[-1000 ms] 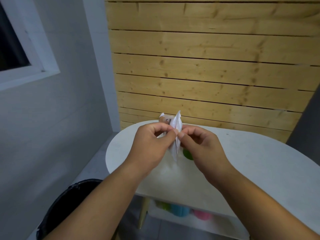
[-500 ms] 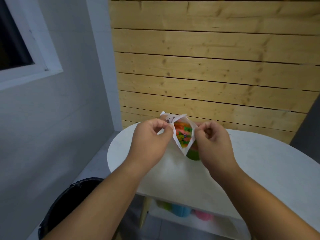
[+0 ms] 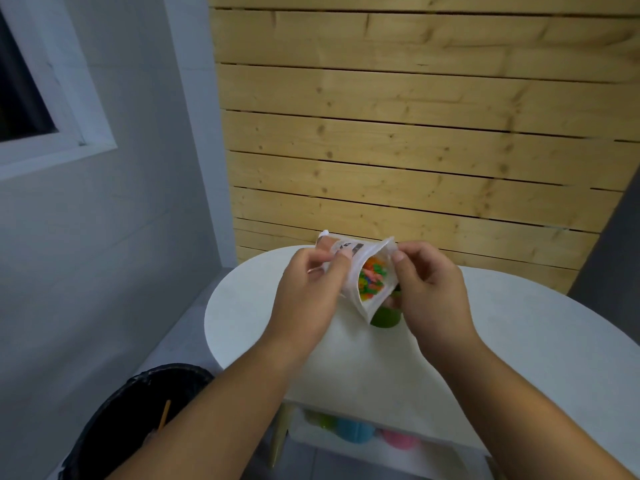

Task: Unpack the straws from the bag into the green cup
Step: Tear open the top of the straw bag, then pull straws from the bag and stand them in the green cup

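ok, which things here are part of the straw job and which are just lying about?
Job: straw bag, pinched open by left hand and right hand; colourful straws inside; green cup on the white table.
Lying about: black bin; blue cup and pink cup on the lower shelf.

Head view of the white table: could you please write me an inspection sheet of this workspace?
Surface: white table with a rounded end.
Job's things: bag held above the table, mouth pulled open; coloured straws inside it; green cup on the table behind the bag, partly hidden.
Clutter: blurred green, blue and pink shelf items under the tabletop; black bin on the floor with a thin orange stick in it.
Grips: left hand pinches the bag's left edge; right hand pinches its right edge.
Cables: nothing seen.
Surroundings: wooden plank wall behind the table; grey wall with a window to the left.
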Demonstrator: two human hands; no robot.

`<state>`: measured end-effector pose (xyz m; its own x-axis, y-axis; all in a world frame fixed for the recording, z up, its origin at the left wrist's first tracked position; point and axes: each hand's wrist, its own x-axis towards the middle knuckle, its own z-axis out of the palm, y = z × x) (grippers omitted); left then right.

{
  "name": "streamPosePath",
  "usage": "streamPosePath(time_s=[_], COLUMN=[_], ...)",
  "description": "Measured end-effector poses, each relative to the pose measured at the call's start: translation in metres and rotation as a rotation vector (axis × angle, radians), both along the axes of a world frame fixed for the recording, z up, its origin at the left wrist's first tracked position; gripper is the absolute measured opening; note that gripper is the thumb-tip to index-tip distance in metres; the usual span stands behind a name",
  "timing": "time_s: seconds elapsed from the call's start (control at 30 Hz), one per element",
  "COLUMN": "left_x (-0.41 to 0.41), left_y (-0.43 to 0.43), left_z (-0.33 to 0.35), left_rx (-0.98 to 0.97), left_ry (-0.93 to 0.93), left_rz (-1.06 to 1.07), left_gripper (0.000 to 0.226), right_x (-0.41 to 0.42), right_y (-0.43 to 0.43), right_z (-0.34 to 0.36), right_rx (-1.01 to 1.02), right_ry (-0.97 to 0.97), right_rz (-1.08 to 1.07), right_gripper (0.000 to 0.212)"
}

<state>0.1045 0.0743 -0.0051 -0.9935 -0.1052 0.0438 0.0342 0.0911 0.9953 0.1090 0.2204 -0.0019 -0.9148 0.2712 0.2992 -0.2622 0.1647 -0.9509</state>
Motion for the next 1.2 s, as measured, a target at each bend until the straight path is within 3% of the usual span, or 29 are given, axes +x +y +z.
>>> streamPosePath(time_s=[0.1, 0.2, 0.33, 0.5, 0.63, 0.8, 0.97, 1.07, 1.2], left_x=[-0.012, -0.02, -0.026, -0.031, -0.035, -0.039, -0.042, -0.042, -0.041], left_y=[-0.001, 0.001, 0.01, 0.018, 0.023, 0.028, 0.036, 0.043, 0.052], left_z=[-0.007, -0.018, -0.026, -0.023, -0.018, -0.007, -0.001, -0.001, 0.004], left_rx=[0.18, 0.553, 1.006, 1.158, 1.163, 1.044, 0.76, 0.54, 0.324], left_ry=[-0.353, -0.54, -0.412, -0.25, -0.218, -0.126, 0.095, 0.193, 0.312], left_rz=[-0.004, -0.147, -0.237, -0.208, -0.171, -0.094, -0.027, -0.061, -0.109], left_gripper=[0.047, 0.053, 0.062, 0.067, 0.066, 0.046, 0.068, 0.077, 0.081], right_x=[0.001, 0.005, 0.012, 0.015, 0.014, 0.012, 0.0, -0.008, -0.014], right_y=[0.002, 0.003, 0.003, 0.003, 0.011, 0.021, 0.023, 0.027, 0.025], right_z=[0.005, 0.01, 0.01, 0.008, 0.002, 0.001, -0.002, -0.009, -0.02], right_rx=[-0.237, -0.444, -0.666, -0.831, -0.854, -0.744, -0.901, -1.019, -1.242], right_ry=[-0.096, -0.151, -0.21, -0.28, -0.332, -0.349, -0.357, -0.409, -0.417], right_rz=[0.033, 0.117, 0.259, 0.316, 0.287, 0.19, 0.137, 0.198, 0.282], right_gripper=[0.014, 0.014, 0.014, 0.016, 0.017, 0.033, 0.044, 0.054, 0.052])
